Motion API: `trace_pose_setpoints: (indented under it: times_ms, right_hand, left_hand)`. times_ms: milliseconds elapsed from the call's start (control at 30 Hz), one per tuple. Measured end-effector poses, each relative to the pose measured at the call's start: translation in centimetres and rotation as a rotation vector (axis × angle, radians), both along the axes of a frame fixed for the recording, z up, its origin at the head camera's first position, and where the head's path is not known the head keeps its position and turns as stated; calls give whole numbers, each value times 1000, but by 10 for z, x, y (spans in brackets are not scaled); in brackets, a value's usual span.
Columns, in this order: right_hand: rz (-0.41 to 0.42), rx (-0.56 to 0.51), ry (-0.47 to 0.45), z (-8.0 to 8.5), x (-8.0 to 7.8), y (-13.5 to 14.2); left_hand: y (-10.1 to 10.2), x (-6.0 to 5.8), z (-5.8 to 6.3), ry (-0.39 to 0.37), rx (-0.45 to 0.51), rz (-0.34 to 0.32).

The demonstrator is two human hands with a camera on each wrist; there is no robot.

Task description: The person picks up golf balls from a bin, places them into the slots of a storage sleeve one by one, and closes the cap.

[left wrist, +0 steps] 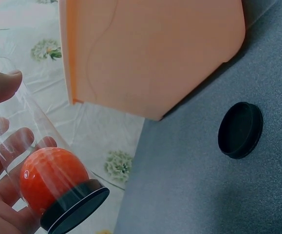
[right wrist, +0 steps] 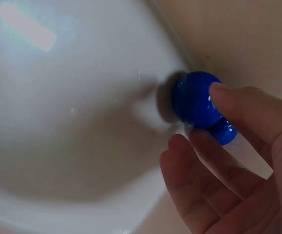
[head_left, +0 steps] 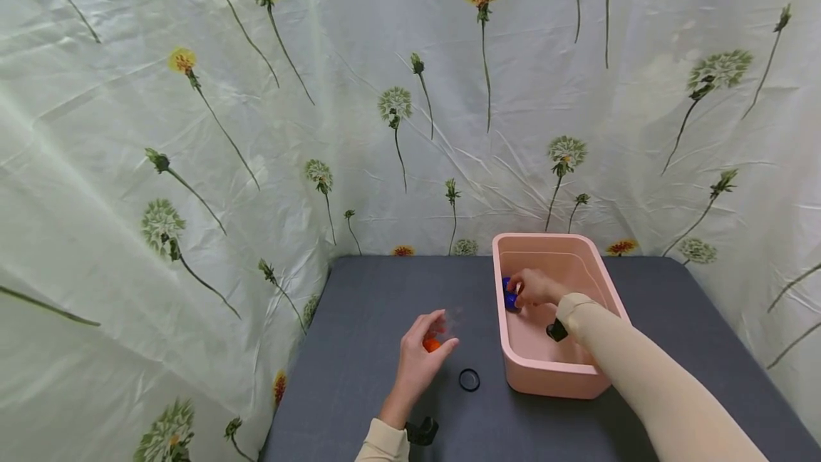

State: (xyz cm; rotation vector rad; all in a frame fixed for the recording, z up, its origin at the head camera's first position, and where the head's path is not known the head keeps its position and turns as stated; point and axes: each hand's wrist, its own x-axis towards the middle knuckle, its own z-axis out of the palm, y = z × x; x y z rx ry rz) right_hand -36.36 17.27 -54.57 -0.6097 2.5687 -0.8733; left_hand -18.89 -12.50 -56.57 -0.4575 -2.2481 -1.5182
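Observation:
My left hand [head_left: 415, 362] grips a clear tube [left wrist: 39, 117] over the table. Inside the tube an orange dimpled golf ball [left wrist: 53, 178] sits against the black cap [left wrist: 77, 207] at its lower end. A loose black cap [head_left: 469, 379] lies on the table, to the right of that hand. Reaching into a pink bin [head_left: 551, 385], my right hand [head_left: 534, 286] pinches a blue ball [right wrist: 193, 100] between thumb and fingers, near the bin's left wall. Another blue ball [right wrist: 225, 132] shows behind it, partly hidden by the fingers.
The bin stands on the right side of a dark grey table [head_left: 385, 291], its walls rising around my right hand. Behind and to the left of the table hangs a pale flowered curtain [head_left: 359, 105]. A black strap piece [head_left: 423, 431] is on my left wrist.

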Motion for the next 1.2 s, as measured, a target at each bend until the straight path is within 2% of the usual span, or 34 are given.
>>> trace_pose_setpoints:
  times_ms: [233,400,600,767,833,1067,1200]
  right_hand:
    - [-6,38,-16,-1,3,-2]
    - [17,72,-70,-4,3,1]
    - [63,101,-27,-6,2,4]
    - [50,94,5,-7,-2,9]
    - [53,93,16,-4,-2,11]
    - [155,67,104,19,5,12]
    - [159,57,96,32,9,10]
  left_hand:
    - [1,1,2,-20,18,-10]
    - [1,1,1,-20,23,-22]
    - [1,2,1,1,9,-15]
    - [1,2,1,5,3,-13]
    - [2,2,2,1,6,-13]
    - [1,4,1,3,3,-17]
    - [1,5,0,2,5,-17]
